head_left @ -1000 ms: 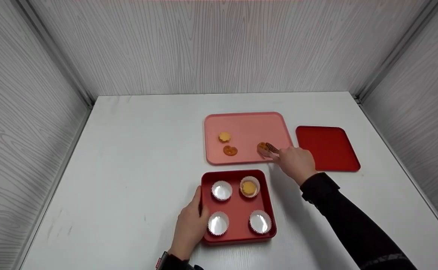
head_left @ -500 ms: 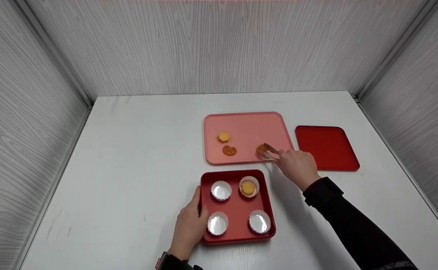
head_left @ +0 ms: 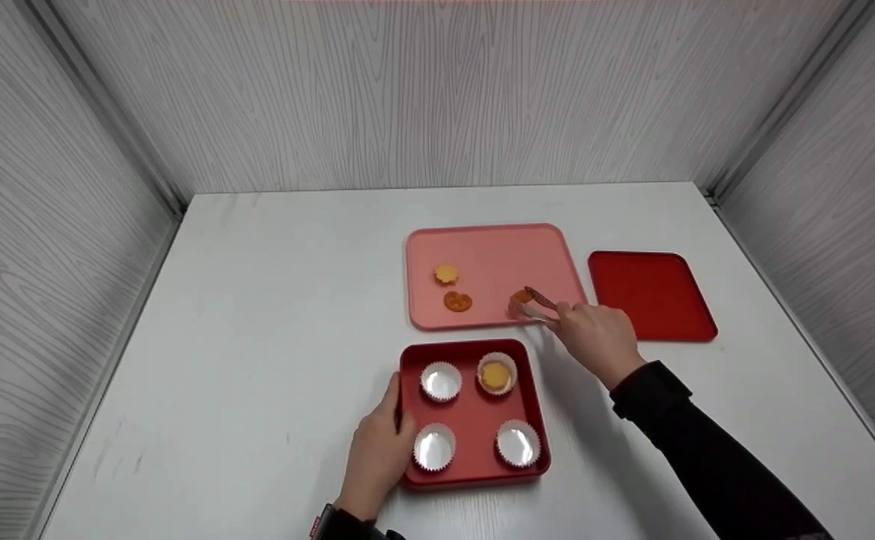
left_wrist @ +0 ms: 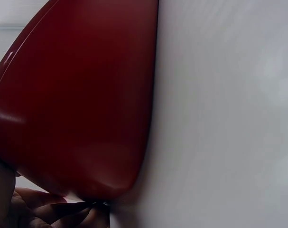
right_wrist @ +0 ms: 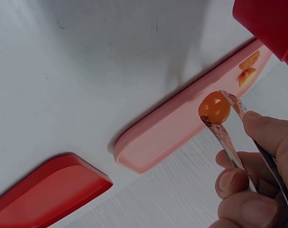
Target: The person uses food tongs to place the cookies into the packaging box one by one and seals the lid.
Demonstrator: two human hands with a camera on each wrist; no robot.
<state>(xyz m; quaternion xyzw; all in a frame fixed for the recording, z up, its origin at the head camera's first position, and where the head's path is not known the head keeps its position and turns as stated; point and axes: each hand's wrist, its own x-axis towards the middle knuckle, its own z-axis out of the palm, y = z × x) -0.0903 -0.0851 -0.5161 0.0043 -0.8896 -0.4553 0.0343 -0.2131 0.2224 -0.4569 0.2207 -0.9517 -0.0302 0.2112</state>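
My right hand holds metal tongs over the near right part of the pink tray. Their tips stand on either side of a brown pretzel-shaped cookie; whether it is lifted off the tray I cannot tell. Further left on that tray lie another pretzel-shaped cookie and a yellow flower-shaped cookie. My left hand grips the left wall of a deep red box, thumb over the rim. White paper cups stand inside it; the far right one contains a yellow cookie.
A flat red tray lies to the right of the pink tray, a narrow gap between them. White table surface stretches to the left. Wood-grain panels enclose the back and both sides.
The tongs and the pretzel-shaped cookie between their tips have shifted slightly left, and the tips look a little wider apart. My left hand still holds the box.
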